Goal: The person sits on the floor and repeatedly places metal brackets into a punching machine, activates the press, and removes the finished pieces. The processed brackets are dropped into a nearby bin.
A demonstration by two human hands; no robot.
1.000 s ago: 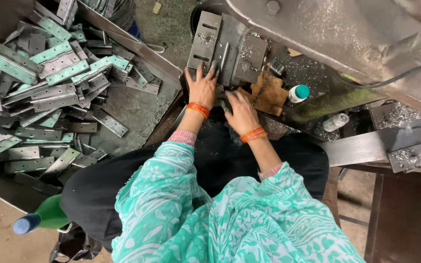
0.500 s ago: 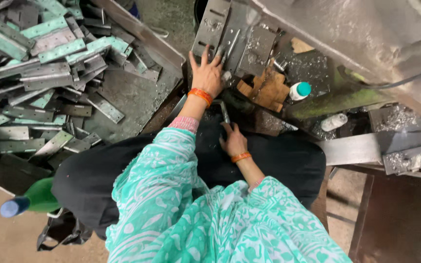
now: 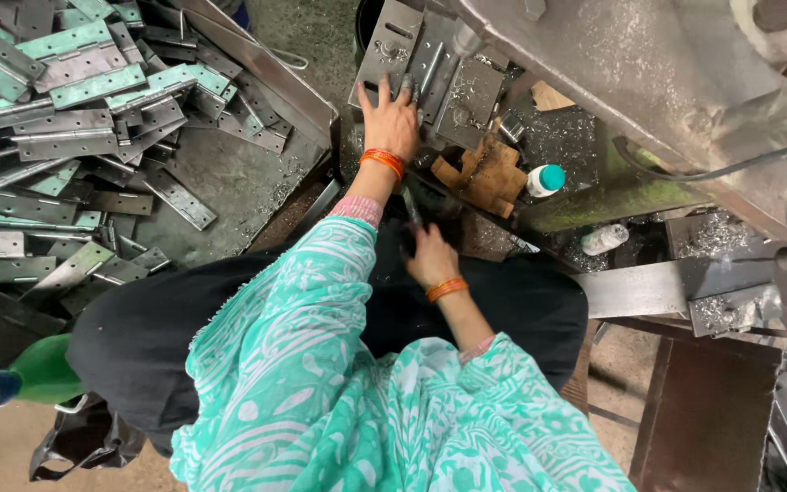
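left hand (image 3: 392,117) stays flat on hinge plates (image 3: 430,68) | right hand (image 3: 430,257) (dropped lapward) grips dark tool (image 3: 412,208)

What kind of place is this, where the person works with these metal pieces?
Most likely a small metal workshop that makes hinges. A tray is heaped with flat metal hinges, metal shavings lie scattered on the machine bed, and the left hand rests on hinge plates at a steel machine.
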